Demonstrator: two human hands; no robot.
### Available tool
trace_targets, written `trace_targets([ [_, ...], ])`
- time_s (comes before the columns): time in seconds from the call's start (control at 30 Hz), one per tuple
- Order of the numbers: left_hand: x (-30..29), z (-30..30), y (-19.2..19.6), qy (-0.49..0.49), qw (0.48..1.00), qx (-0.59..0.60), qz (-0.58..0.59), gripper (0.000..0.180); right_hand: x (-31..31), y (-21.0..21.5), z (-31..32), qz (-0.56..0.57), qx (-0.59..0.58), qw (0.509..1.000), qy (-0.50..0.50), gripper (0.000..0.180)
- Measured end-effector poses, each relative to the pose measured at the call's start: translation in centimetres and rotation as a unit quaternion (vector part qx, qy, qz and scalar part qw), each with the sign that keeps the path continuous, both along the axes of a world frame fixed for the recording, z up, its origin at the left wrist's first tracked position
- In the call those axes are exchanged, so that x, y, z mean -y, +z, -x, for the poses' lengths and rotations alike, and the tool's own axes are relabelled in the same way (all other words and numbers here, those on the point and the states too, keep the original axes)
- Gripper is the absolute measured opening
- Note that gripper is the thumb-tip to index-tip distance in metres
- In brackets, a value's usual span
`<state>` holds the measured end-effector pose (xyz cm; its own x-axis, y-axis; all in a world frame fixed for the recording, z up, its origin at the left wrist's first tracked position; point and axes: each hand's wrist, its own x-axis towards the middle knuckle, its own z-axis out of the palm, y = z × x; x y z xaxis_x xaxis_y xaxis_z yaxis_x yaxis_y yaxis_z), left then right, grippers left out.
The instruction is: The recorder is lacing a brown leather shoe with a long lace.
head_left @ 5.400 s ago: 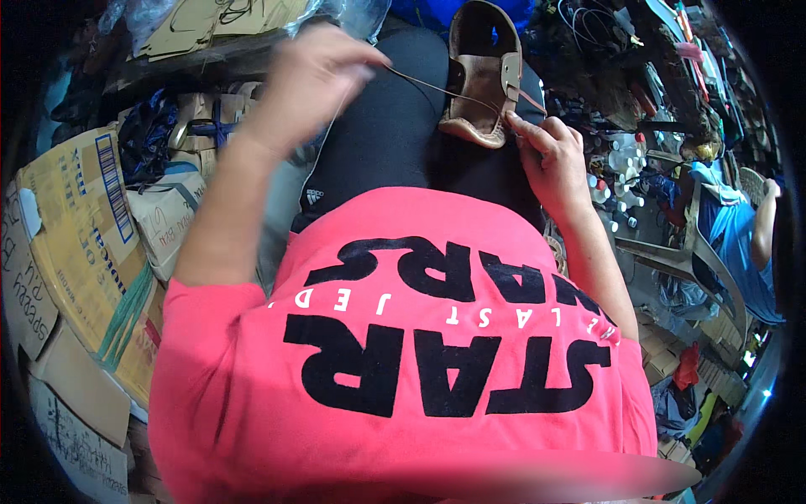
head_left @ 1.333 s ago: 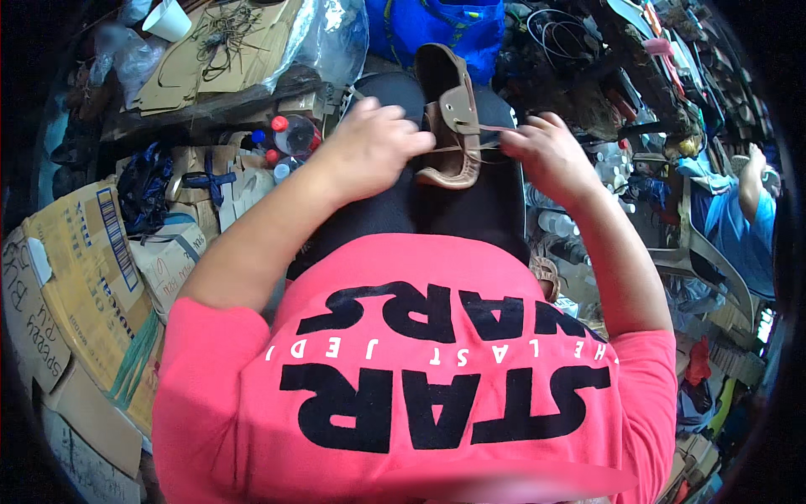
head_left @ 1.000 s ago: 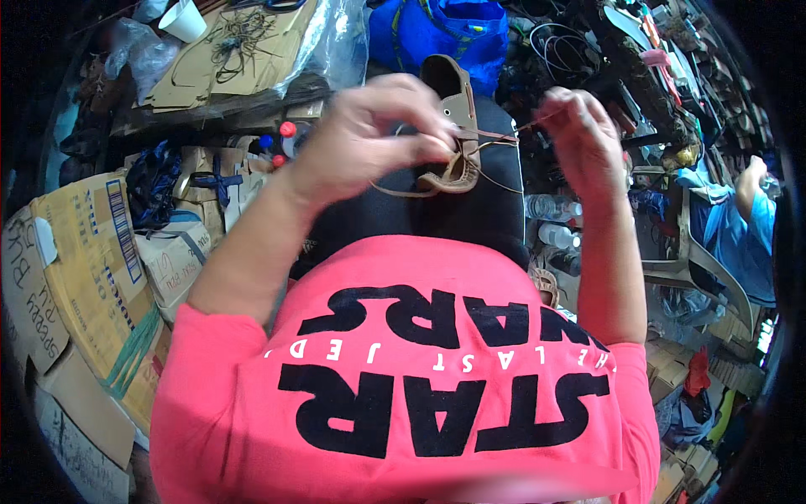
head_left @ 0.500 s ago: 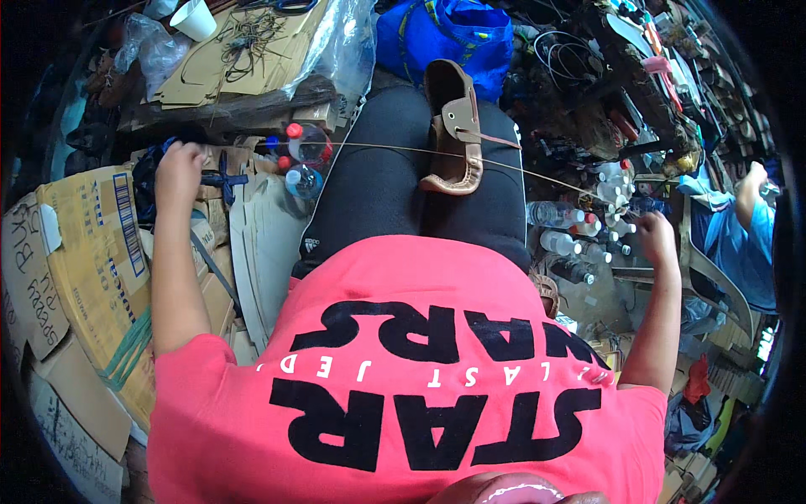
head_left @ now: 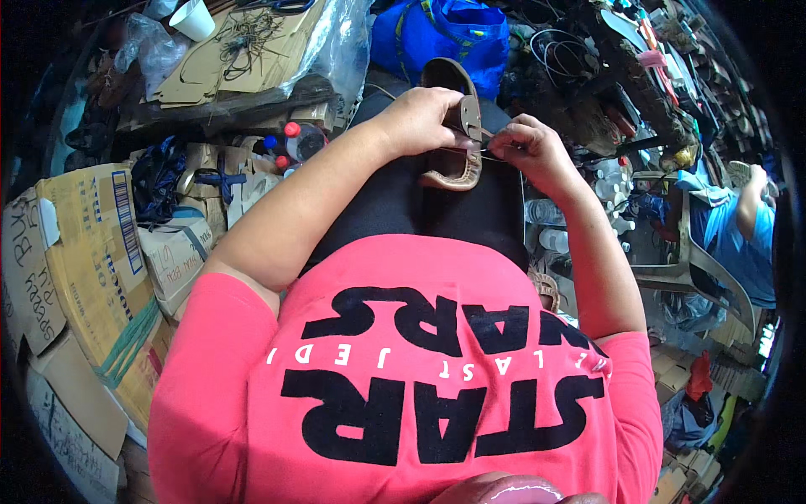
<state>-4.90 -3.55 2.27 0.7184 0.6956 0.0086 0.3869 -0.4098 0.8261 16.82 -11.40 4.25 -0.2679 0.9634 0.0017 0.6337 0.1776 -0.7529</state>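
Observation:
A brown leather shoe (head_left: 470,116) rests on my thighs, its opening at the far end and its stitched toe part toward me. My left hand (head_left: 430,122) is closed on the shoe's left side, thumb and fingers at its middle. Just right of the shoe, my right hand (head_left: 531,149) is closed in a pinch by the side seam. A thin thread runs to its fingertips; the thread's exact path between the hands is hard to make out. The fingers of the left hand hide part of the shoe's side.
A blue bag (head_left: 441,38) stands beyond my knees. At left are cardboard boxes (head_left: 92,227) and a stack of cut card (head_left: 277,50) with dark strands. Several plastic bottles (head_left: 554,239) lie right of my leg. Another person in blue (head_left: 739,244) sits at far right.
Both hands, earlier spread wide with the thread stretched across the shoe, have come inward to it. The left now grips the shoe; the right pinches at its right side.

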Motion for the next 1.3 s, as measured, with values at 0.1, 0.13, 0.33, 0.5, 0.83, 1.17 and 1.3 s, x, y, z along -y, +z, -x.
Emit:
trace_targets([
  [0.1,-0.5,-0.4,0.9,-0.024,0.998,-0.041,-0.03,0.045,-0.3,-0.1,-0.6,0.01,0.009,1.0,0.017,0.012],
  [0.13,-0.7,-0.5,-0.1,-0.026,0.995,-0.025,-0.092,0.045,-0.4,-0.1,-0.8,0.012,0.027,0.999,0.032,0.012],
  [0.33,-1.0,-0.9,-0.6,-0.05,0.993,0.023,-0.107,0.038,-0.1,-0.5,-0.4,-0.019,-0.016,0.998,0.053,0.013],
  [0.5,-1.1,-0.9,-0.8,-0.123,0.992,0.022,0.02,0.028,1.2,-1.0,0.0,-0.028,-0.007,0.999,0.033,0.014],
  [0.83,-0.8,-0.2,-1.0,-0.196,0.981,-0.007,-0.004,0.021,3.1,-1.0,0.8,-0.114,0.017,0.993,0.015,0.022],
  [1.17,-0.4,-0.1,-0.6,-0.227,0.972,-0.034,-0.052,0.018,3.4,3.4,3.8,-0.201,0.335,0.909,0.144,0.013],
  [1.3,-0.3,-0.9,-1.1,-0.175,0.978,-0.003,-0.112,0.014,2.0,3.4,4.7,-0.161,0.381,0.896,0.163,0.013],
])
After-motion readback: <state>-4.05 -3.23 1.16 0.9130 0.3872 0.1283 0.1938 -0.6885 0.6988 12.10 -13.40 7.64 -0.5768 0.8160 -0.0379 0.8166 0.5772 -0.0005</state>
